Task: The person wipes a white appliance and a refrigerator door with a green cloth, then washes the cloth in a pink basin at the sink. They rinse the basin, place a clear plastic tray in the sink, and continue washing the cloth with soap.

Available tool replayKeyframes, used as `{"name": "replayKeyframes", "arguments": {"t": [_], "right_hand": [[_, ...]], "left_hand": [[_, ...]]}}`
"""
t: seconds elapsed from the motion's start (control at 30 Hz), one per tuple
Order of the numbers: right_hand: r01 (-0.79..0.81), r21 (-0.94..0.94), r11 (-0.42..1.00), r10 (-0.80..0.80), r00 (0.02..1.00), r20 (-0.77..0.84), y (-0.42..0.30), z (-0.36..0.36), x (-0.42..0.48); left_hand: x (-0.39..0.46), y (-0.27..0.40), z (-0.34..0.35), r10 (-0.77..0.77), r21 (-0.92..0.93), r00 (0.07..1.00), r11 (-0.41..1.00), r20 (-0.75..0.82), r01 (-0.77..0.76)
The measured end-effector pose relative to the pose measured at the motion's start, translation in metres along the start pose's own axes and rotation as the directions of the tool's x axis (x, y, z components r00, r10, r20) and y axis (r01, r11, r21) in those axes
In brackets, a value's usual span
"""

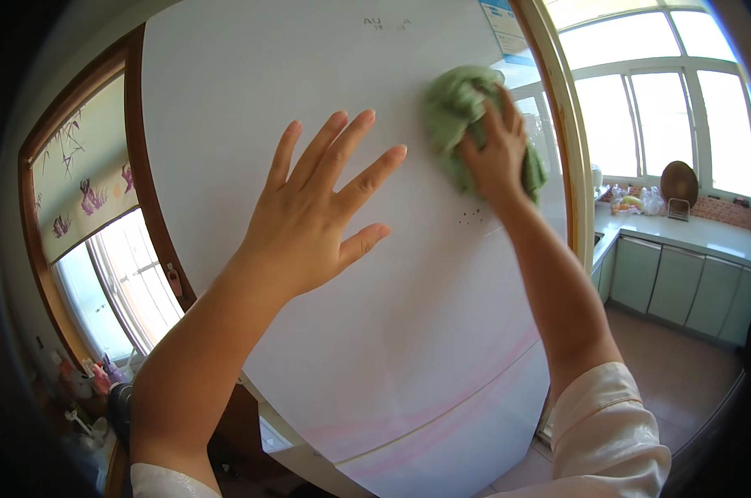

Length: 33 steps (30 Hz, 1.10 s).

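Observation:
A tall white refrigerator door (400,299) fills the middle of the view, with faint pink streaks near the seam low down. My right hand (497,149) grips a bunched green cloth (453,115) and presses it to the door's upper right part. Below the cloth a few small dark spots mark the white surface. My left hand (316,205) is spread against or just over the middle of the door, fingers apart, holding nothing; whether the palm touches cannot be told. A blue and white label (509,31) sits at the door's top right corner.
A brown-framed window with a patterned blind (89,180) stands at the left, above a cluttered surface with bottles (98,376). Past the door frame (565,124) at the right, a kitchen counter (693,230) holds plastic bags (652,200) and a round brown board (679,183).

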State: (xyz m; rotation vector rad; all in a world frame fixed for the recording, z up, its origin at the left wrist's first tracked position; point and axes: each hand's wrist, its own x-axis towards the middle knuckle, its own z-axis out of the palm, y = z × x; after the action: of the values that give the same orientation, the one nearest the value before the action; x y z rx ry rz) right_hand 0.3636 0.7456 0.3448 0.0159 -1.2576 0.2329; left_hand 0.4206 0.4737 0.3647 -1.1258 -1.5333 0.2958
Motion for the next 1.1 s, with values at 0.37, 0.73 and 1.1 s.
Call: {"name": "replayKeyframes", "arguments": {"t": [0.37, 0.73, 1.1], "right_hand": [[-0.541, -0.292, 0.788, 0.553, 0.832, -0.049, 0.155, -0.04, -0.118], [-0.442, -0.217, 0.87, 0.467, 0.881, 0.076, 0.001, -0.041, -0.115], [0.377, 0.289, 0.88, -0.44, 0.875, 0.202, -0.119, -0.082, -0.216]], "left_hand": [[-0.134, 0.027, -0.023, 0.072, -0.031, 0.92, 0.997, 0.386, -0.065], [-0.163, 0.029, 0.015, 0.102, 0.121, 0.987, 0.986, 0.124, -0.117], [-0.169, 0.024, 0.019, 0.22, 0.108, 0.975, 0.97, -0.021, -0.217]]}}
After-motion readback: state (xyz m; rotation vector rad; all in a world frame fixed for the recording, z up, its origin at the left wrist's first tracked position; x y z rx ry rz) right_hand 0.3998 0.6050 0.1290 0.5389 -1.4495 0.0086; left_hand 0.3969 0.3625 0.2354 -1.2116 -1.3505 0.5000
